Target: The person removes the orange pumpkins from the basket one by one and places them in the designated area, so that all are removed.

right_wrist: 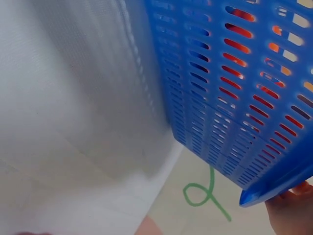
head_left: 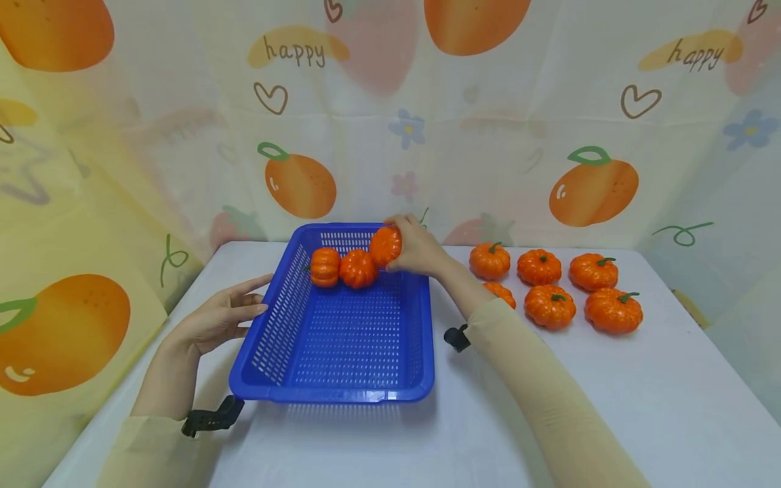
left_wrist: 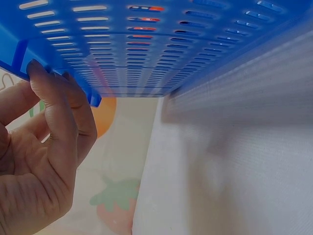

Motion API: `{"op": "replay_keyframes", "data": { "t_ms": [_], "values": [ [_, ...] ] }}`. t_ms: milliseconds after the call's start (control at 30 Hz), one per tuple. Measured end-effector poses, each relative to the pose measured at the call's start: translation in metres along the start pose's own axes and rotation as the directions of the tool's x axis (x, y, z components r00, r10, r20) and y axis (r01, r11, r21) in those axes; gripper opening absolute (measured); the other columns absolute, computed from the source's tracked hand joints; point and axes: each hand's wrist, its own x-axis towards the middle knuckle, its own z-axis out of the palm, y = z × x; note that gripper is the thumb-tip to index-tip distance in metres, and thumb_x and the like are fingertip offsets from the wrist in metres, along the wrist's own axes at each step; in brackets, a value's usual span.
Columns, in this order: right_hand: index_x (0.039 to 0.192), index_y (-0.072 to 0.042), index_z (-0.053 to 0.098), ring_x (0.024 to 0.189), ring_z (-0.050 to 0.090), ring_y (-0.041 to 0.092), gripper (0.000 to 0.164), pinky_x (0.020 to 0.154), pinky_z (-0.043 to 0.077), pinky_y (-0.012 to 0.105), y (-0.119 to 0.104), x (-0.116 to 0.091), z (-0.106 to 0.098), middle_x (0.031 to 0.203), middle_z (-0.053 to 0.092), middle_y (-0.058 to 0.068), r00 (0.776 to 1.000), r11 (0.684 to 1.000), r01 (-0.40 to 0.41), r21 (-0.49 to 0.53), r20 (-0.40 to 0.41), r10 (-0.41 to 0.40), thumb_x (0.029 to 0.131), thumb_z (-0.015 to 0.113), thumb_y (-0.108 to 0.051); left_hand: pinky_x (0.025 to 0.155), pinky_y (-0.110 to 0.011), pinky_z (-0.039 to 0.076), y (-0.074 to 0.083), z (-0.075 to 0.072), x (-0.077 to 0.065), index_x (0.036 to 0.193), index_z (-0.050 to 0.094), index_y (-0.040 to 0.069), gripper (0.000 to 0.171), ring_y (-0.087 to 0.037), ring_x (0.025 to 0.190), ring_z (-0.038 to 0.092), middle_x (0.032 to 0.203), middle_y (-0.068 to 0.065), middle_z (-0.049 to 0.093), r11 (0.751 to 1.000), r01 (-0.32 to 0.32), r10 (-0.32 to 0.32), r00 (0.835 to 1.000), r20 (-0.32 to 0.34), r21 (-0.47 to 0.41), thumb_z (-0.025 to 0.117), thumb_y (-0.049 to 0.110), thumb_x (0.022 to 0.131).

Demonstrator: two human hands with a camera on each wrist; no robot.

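Note:
A blue slotted plastic basket stands on the table, with two small orange pumpkins side by side near its far end. My right hand grips another small pumpkin over the basket's far right corner, beside those two. My left hand is at the basket's left side, its loosely bent fingers touching the rim from outside. In the right wrist view, the basket wall hides most of the right hand and the pumpkin, and orange shows through the slots.
Several more small pumpkins with green stems sit in two rough rows on the white table right of the basket; my right forearm partly covers one. A printed curtain hangs behind the table. Each wrist wears a black strap.

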Motion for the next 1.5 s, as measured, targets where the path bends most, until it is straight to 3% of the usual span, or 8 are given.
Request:
{"op": "replay_keyframes", "data": {
  "t_ms": [233, 600, 800, 1000, 1167, 1300, 1500],
  "values": [
    [0.145, -0.015, 0.04, 0.126, 0.052, 0.036, 0.086, 0.103, 0.05, 0.053, 0.002, -0.002, -0.004, 0.14, 0.04, 0.018, 0.999, 0.988, -0.006, 0.153, -0.051, 0.014, 0.071, 0.084, -0.018, 0.084, -0.034, 0.057, -0.001, 0.0, 0.0, 0.159, 0.013, 0.011, 0.072, -0.008, 0.093, 0.064, 0.102, 0.009, 0.062, 1.0, 0.002, -0.002, 1.0, -0.011, 0.006, 0.054, 0.02, 0.102],
    [0.143, -0.013, 0.035, 0.126, 0.048, 0.033, 0.083, 0.106, 0.047, 0.051, 0.002, -0.011, -0.023, 0.145, 0.037, 0.014, 0.989, 0.929, 0.02, 0.369, -0.146, 0.036, 0.073, 0.079, -0.017, 0.086, -0.036, 0.055, -0.001, 0.0, 0.0, 0.159, 0.012, 0.01, 0.072, -0.008, 0.093, 0.065, 0.102, 0.009, 0.063, 1.0, -0.002, 0.002, 1.0, -0.003, -0.001, 0.053, 0.019, 0.102],
    [0.142, -0.01, 0.031, 0.123, 0.048, 0.033, 0.08, 0.104, 0.047, 0.051, 0.009, -0.021, -0.04, 0.141, 0.043, 0.015, 0.992, 0.868, 0.039, 0.496, -0.123, 0.026, 0.077, 0.077, -0.017, 0.086, -0.035, 0.056, -0.001, 0.0, 0.0, 0.159, 0.011, 0.009, 0.072, -0.008, 0.093, 0.066, 0.102, 0.009, 0.063, 1.0, -0.005, 0.005, 1.0, 0.001, 0.0, 0.053, 0.018, 0.102],
    [0.14, -0.014, 0.03, 0.124, 0.05, 0.029, 0.075, 0.107, 0.045, 0.049, 0.015, -0.039, -0.059, 0.14, 0.044, 0.014, 0.994, 0.775, 0.008, 0.632, -0.088, 0.062, 0.08, 0.074, -0.011, 0.087, -0.035, 0.055, 0.0, 0.0, 0.0, 0.159, 0.011, 0.009, 0.072, -0.008, 0.093, 0.065, 0.102, 0.01, 0.063, 1.0, -0.002, 0.002, 1.0, 0.0, 0.005, 0.053, 0.019, 0.102],
    [0.143, -0.018, 0.032, 0.122, 0.05, 0.02, 0.074, 0.1, 0.049, 0.032, 0.024, -0.054, -0.077, 0.137, 0.047, 0.002, 0.997, 0.719, 0.046, 0.694, -0.074, 0.008, 0.08, 0.068, -0.003, 0.086, -0.035, 0.056, 0.0, 0.0, 0.001, 0.16, 0.011, 0.01, 0.072, -0.008, 0.093, 0.065, 0.102, 0.009, 0.063, 1.0, -0.001, 0.001, 1.0, -0.004, 0.011, 0.053, 0.019, 0.102],
    [0.144, -0.02, 0.037, 0.12, 0.049, 0.018, 0.071, 0.095, 0.05, 0.023, 0.034, -0.068, -0.09, 0.135, 0.048, -0.003, 0.999, 0.719, 0.053, 0.693, -0.042, -0.033, 0.082, 0.064, 0.001, 0.085, -0.035, 0.056, 0.001, -0.001, 0.001, 0.159, 0.012, 0.01, 0.072, -0.008, 0.092, 0.064, 0.101, 0.009, 0.062, 1.0, -0.002, 0.002, 1.0, -0.005, 0.013, 0.053, 0.019, 0.102],
    [0.146, -0.02, 0.039, 0.126, 0.048, 0.017, 0.077, 0.098, 0.049, 0.025, 0.048, -0.091, -0.102, 0.14, 0.048, -0.004, 0.998, 0.767, 0.002, 0.641, 0.047, -0.042, 0.077, 0.063, 0.002, 0.084, -0.034, 0.056, 0.002, 0.001, -0.001, 0.159, 0.012, 0.009, 0.072, -0.008, 0.092, 0.064, 0.101, 0.009, 0.062, 1.0, 0.006, -0.006, 1.0, -0.005, 0.001, 0.054, 0.019, 0.101]
  ]
}}
